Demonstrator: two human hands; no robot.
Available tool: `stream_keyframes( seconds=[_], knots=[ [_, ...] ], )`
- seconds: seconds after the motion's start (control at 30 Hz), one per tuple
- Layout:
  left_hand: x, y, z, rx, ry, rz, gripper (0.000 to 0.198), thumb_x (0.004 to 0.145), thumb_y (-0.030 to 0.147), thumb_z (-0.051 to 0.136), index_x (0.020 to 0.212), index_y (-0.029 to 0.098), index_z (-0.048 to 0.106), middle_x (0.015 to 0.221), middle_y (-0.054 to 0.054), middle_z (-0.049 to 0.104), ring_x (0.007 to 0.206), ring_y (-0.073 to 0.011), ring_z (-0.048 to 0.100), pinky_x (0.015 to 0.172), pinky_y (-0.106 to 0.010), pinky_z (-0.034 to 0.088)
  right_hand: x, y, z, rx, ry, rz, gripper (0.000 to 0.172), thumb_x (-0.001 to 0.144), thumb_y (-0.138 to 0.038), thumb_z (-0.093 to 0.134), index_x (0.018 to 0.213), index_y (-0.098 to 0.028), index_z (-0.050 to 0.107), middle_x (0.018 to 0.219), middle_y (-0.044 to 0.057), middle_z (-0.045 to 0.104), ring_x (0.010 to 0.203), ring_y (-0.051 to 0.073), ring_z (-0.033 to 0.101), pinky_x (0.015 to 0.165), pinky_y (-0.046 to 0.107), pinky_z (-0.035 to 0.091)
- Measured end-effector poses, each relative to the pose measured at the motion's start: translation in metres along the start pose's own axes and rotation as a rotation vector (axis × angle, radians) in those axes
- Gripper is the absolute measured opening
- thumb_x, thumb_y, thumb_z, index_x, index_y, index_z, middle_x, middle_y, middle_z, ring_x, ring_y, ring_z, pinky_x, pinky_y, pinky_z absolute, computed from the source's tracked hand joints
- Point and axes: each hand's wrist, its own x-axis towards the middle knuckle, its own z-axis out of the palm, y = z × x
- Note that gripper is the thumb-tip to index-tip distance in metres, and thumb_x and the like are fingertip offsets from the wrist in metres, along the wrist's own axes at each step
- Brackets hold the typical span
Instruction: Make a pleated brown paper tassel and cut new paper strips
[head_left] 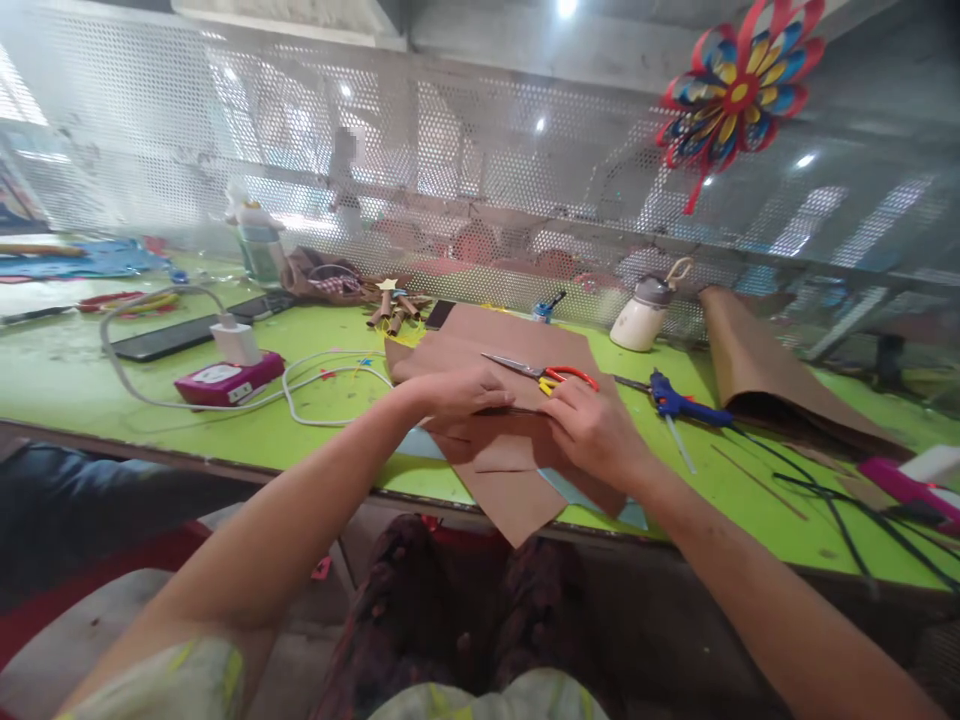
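fig. 1. head view: 2 bare hands on a stack of folded brown paper sheets at the near edge of a lime-green table, 1 corner overhanging. the left hand lies flat, palm down, pressing the stack. the right hand rests near it, fingers bent on the paper (whether it pinches a fold cannot be told). red-handled steel scissors lie on the sheets just beyond both hands. risks: a sideways push could slide the stack off the edge, and fingertips could catch the blades. the label on the pink box is too blurred to read.
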Motion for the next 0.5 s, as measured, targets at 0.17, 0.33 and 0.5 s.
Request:
stream_keyframes(
  seconds=[0.17,0.33,0.5],
  knots=[
    [0.002,-0.001,0.003,-0.189,-0.055,0.136,0.034,0.093,0.035,0.040,0.104,0.016,0.066,0.101,-0.004,0.068,0.088,-0.0147,0.058,0.077,-0.023,0.042,0.000,-0.004,-0.003,-0.070,0.063,0.019,0.018,0.085,-0.009,0.048,0.088,-0.017,0.064,0.090,0.010,0.059,0.094,0.026,0.048,0.084,0.040,0.040],
    [0.002,0.003,0.013,-0.124,-0.001,0.111,0.037,0.093,0.037,0.038,0.103,0.018,0.067,0.100,-0.005,0.069,0.089,-0.0161,0.059,0.079,-0.025,0.043,-0.001,0.001,0.002,-0.021,0.161,0.053,0.018,0.085,-0.010,0.050,0.091,-0.020,0.064,0.093,0.009,0.059,0.095,0.026,0.049,0.082,0.040,0.040],
    [0.002,0.010,0.015,-0.029,0.034,0.041,0.038,0.091,0.044,0.043,0.096,0.014,0.067,0.090,-0.006,0.068,0.078,-0.0154,0.055,0.073,-0.024,0.042,-0.001,0.007,0.004,0.195,0.199,0.086,0.020,0.085,-0.011,0.049,0.094,-0.020,0.064,0.095,0.009,0.059,0.097,0.024,0.052,0.084,0.039,0.042]
  ],
)
